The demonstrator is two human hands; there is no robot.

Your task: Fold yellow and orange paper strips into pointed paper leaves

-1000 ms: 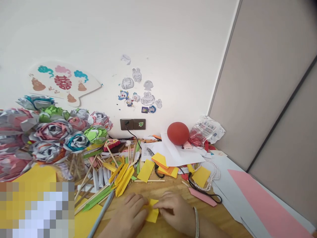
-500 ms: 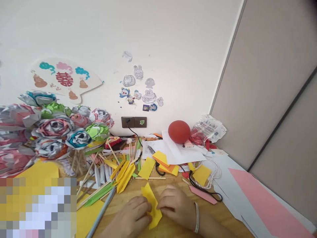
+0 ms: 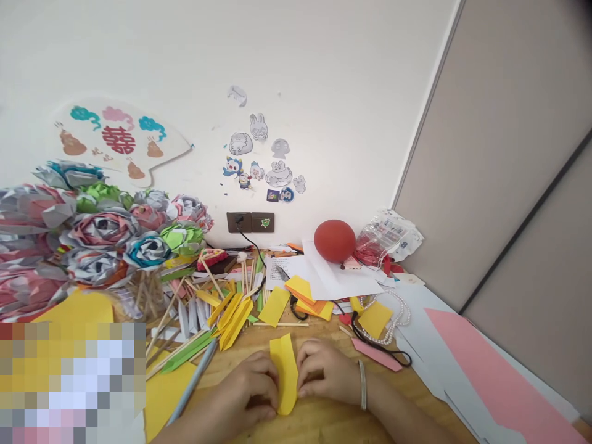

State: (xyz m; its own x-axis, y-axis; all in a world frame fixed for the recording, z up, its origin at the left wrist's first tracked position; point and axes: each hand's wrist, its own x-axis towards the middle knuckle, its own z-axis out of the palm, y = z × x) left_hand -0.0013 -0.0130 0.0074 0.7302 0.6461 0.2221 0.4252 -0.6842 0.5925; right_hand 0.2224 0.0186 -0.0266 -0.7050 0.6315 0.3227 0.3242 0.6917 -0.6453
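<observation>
A creased piece of yellow paper (image 3: 284,373) stands between my hands over the wooden table, its long side pointing away from me. My left hand (image 3: 252,388) pinches its left edge, fingers curled and thumb low near the bottom corner. From the other side, my right hand (image 3: 327,373) grips the right edge between thumb and fingers; a pale bracelet (image 3: 362,385) circles that wrist. Beyond the hands lie folded yellow paper strips (image 3: 235,320) and a flat yellow sheet (image 3: 275,306).
Paper flowers (image 3: 104,231) crowd the left. Wooden sticks (image 3: 169,308) and a grey-blue rod (image 3: 192,382) lie by my left arm. A red balloon (image 3: 335,240) rests on white paper (image 3: 342,283) at the back. Pink paper (image 3: 490,370), a black cord (image 3: 388,350) and beads (image 3: 407,308) are at right.
The yellow paper has turned from slanting to nearly straight away from me. My left fingers have shifted along its left edge toward the bottom. The view has tilted slightly.
</observation>
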